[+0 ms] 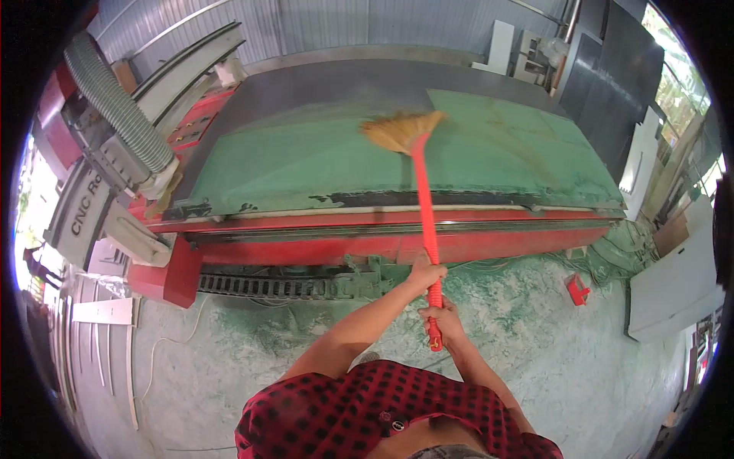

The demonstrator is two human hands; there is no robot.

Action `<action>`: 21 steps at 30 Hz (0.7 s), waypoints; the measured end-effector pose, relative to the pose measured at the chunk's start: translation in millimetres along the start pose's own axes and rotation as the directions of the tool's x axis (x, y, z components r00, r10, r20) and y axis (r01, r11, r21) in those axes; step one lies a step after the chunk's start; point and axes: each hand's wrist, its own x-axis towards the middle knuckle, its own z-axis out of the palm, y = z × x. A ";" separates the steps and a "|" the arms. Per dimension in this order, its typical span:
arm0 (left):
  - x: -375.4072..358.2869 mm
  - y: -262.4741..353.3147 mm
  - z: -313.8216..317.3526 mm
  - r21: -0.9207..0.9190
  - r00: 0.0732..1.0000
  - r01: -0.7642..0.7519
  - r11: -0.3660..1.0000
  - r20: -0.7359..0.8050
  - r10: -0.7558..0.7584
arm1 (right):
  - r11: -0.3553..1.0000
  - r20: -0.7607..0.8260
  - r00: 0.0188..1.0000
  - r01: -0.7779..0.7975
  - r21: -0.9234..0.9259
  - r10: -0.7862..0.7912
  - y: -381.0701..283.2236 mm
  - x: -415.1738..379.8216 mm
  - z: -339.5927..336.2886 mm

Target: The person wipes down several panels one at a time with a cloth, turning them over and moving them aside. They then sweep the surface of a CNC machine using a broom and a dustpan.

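A broom with fanned straw bristles (399, 131) and a long red handle (425, 203) reaches out over the machine bed. My left hand (424, 274) is wrapped round the handle partway down. Closer to my body, my right hand (445, 320) grips the same handle near its end. The bristles meet the wide, flat bed (306, 157), where green dust lies in a thick layer. Toward the back and left, the dark grey surface (321, 84) shows with less dust. A black strip shows along the front edge.
The CNC router's gantry (84, 203) and ribbed hose (115, 96) stand at the left. A red front beam (306, 249) and cable chain (267, 285) run below the bed. On the dusty floor sits a red object (577, 290). Boards (677, 268) lean at the right.
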 end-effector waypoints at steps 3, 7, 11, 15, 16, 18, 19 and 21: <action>14.5 -15.6 60.2 -0.027 0.988 0.000 1.000 0.152 0.005 | 0.997 -0.155 0.985 0.077 0.009 -0.075 -10.6 -20.7 -26.6; -1.5 5.8 120.3 -0.035 0.953 0.001 0.999 0.303 0.010 | 0.979 -0.271 0.951 0.181 0.097 -0.149 -16.4 -40.2 -60.4; -26.8 8.2 156.1 -0.077 0.931 -0.040 0.996 0.360 0.065 | 0.964 -0.344 0.916 0.251 0.086 -0.208 -16.1 -66.9 -81.6; -54.9 23.0 149.9 -0.066 0.932 -0.065 0.996 0.353 0.084 | 0.962 -0.346 0.906 0.271 0.036 -0.243 -3.6 -80.3 -86.3; -57.0 21.5 144.6 -0.067 0.938 -0.067 0.996 0.336 0.086 | 0.963 -0.330 0.913 0.266 0.033 -0.241 -1.7 -81.8 -82.6; -59.1 21.9 128.1 -0.107 0.953 -0.138 0.985 0.255 0.162 | 0.957 -0.265 0.928 0.286 0.056 -0.262 -2.5 -83.7 -69.5; -57.9 23.9 115.2 -0.107 0.959 -0.145 0.984 0.228 0.166 | 0.958 -0.238 0.935 0.281 0.051 -0.261 -5.0 -82.7 -59.8; -61.7 35.2 80.8 -0.146 0.961 -0.193 0.970 0.172 0.217 | 0.961 -0.138 0.952 0.275 -0.014 -0.274 -9.6 -76.9 -38.4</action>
